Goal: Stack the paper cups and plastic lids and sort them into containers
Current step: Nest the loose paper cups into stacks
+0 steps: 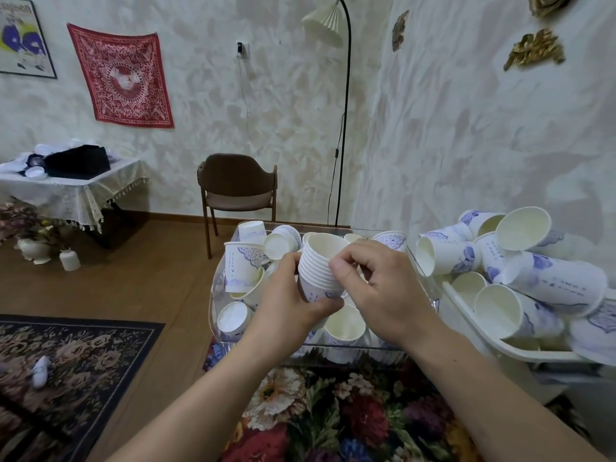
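Above the clear bin (pixel 216 278) of loose cups, both hands' grips, left hand (pixel 286 305) and right hand (pixel 383 288), clasp one nested stack of paper cups (pixel 321 268), roughly eight rims showing.

I see a wooden floor (pixel 140 281) running across the left and middle of the frame, with a dark floral rug (pixel 66 361) at lower left and a brighter flowered rug (pixel 333 418) at bottom centre. On that flowered rug stands a clear container (pixel 216 281) full of loose paper cups (pixel 241 268), and just right of it, at the right edge, a white tray (pixel 520 353) piled with more cups. At upper left a small table (pixel 73 191) under a fringed lace cloth carries a black box (pixel 78 161) and white lids (pixel 35 171); a brown chair (pixel 238 185) stands on the floor by the back wall.
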